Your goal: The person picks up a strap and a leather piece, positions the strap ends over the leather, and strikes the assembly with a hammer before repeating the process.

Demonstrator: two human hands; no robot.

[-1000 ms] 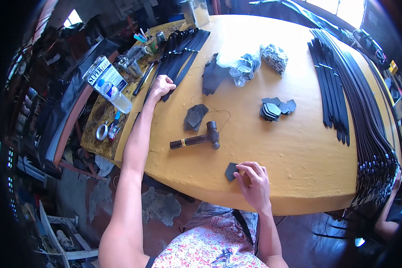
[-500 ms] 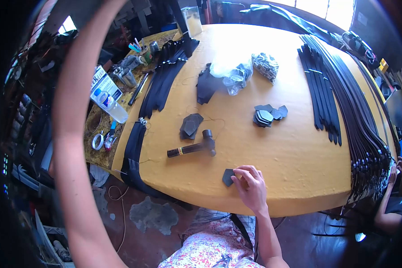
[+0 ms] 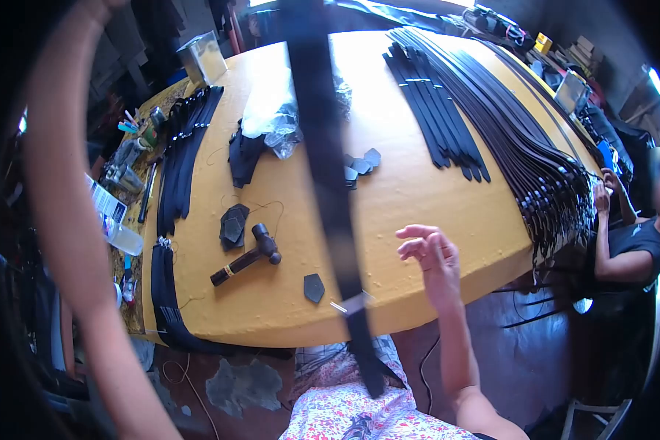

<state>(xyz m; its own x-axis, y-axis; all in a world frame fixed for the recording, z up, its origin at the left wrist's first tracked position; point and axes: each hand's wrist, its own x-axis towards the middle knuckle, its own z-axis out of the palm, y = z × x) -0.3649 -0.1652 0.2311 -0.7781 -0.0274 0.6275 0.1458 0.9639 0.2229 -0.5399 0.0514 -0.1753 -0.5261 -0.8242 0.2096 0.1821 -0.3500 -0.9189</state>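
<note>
Right hand (image 3: 431, 253): empty, fingers loosely bent, above bench (image 3: 418, 198) | Left hand: out of view, grip cannot be told | Black strap (image 3: 324, 147): hanging, lower end beyond near edge | Pentagonal patch (image 3: 314, 288): near that edge, beside ball-peen hammer (image 3: 248, 257)

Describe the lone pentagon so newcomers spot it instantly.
On the yellow table, find the hammer. To its right, nearer the front edge and just left of the blurred black strap, lies the dark pentagon. Unlike the piled pieces, it lies alone.
</note>
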